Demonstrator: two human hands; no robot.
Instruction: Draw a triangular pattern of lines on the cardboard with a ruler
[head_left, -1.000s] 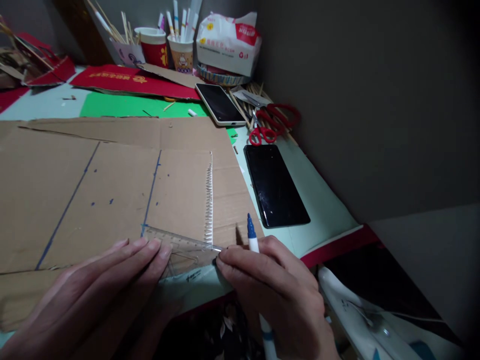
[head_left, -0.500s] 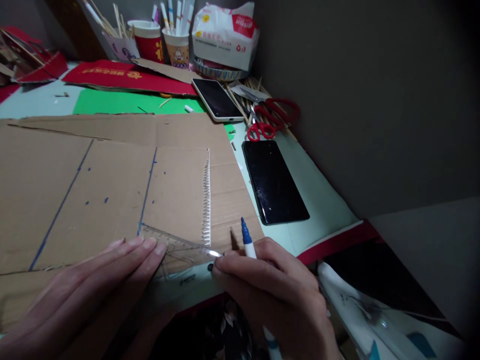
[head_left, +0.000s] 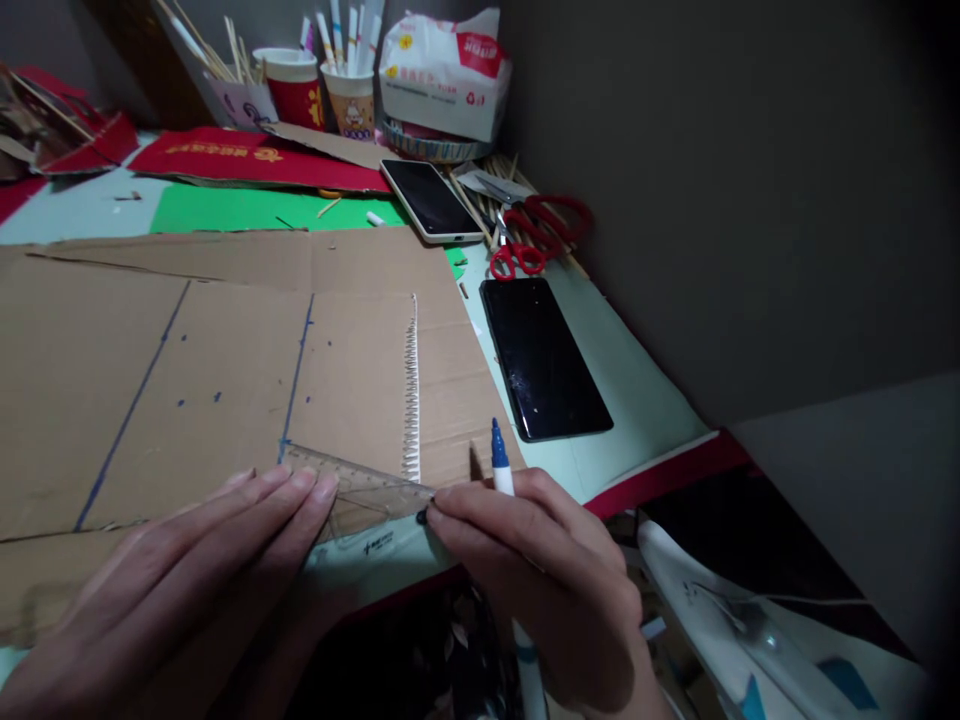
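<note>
A sheet of brown cardboard (head_left: 251,340) with blue lines, dots and a white ridged torn strip lies before me. On its near edge rests a clear triangular ruler (head_left: 367,487), partly covered by my fingers. My left hand (head_left: 210,560) presses the ruler's left part down with fingers laid out flat. My right hand (head_left: 536,565) pinches the ruler's right tip between thumb and forefinger. That same hand also holds a white marker (head_left: 502,480), its uncapped blue tip pointing up and away from the cardboard.
A black phone (head_left: 547,360) lies right of the cardboard. Behind it are red-handled scissors (head_left: 517,262), a white phone (head_left: 431,200) and thin sticks. Farther back stand paper cups (head_left: 350,105), a white paper bag (head_left: 442,80) and a flat red piece of cardboard (head_left: 225,155).
My right hand and the marker have shifted slightly up in the view. The ruler's right tip sits a little higher and left. My left hand stays on the ruler.
</note>
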